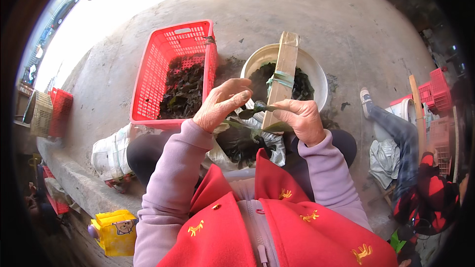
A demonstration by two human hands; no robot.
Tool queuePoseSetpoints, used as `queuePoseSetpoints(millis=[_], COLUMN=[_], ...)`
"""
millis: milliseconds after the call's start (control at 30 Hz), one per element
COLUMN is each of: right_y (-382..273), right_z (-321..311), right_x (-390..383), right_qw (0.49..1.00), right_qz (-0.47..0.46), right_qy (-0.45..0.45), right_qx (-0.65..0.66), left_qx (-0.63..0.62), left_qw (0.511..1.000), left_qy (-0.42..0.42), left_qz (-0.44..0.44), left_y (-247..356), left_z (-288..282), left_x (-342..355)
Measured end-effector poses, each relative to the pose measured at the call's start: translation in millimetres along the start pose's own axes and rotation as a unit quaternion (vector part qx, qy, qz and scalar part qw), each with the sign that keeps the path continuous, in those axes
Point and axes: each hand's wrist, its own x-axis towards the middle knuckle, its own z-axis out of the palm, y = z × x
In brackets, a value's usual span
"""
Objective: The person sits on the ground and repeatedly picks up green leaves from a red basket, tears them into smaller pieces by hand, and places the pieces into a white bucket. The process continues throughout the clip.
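My right hand [299,118] pinches a dark green leafy strip [250,112] over a wooden board [281,59] wrapped with pale green strapping. My left hand [220,104] is just left of the strip, fingers loosely bent and apart, with nothing visible held. The board lies across a cream round tub [319,84] holding dark leaves. Below my hands, between my legs, an open pale sack [220,158] holds more dark leaves [242,148]. A red plastic crate [143,89] at the left is partly filled with similar leaves [180,89].
Crates [59,111] stand at far left, red crates [438,89] and a white bucket at right. Another person's leg [396,133] reaches in from the right. A white bundle [111,153] and yellow bag [116,237] sit at left, by a concrete ledge [74,173].
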Motion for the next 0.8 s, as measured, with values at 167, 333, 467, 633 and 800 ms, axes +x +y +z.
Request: queuePoseSetpoints(millis=[167, 333, 467, 633, 800], right_y=[-10, -15, -14, -7, 15], right_z=[-2, -31, -48, -59, -70], right_x=[-1, 11, 24, 30, 58], right_qw=[0.998, 0.993, 0.989, 0.98, 0.969], right_qz=[-0.017, 0.0, -0.014, -0.049, 0.015], right_qy=[0.007, -0.047, -0.038, 0.021, 0.042], right_qx=[-0.059, -0.105, -0.145, -0.19, -0.244], left_qx=[-0.062, -0.042, 0.065, 0.059, 0.023], left_qw=[0.978, 0.991, 0.996, 0.997, 0.998], left_qy=[-0.117, 0.013, -0.014, -0.023, 0.052], left_qz=[-0.159, -0.124, -0.059, -0.041, -0.034], left_y=[11, 7, 6, -2, -27], left_z=[19, 12, 4, -3, -7], left_x=[12, 15, 29, 47, 82])
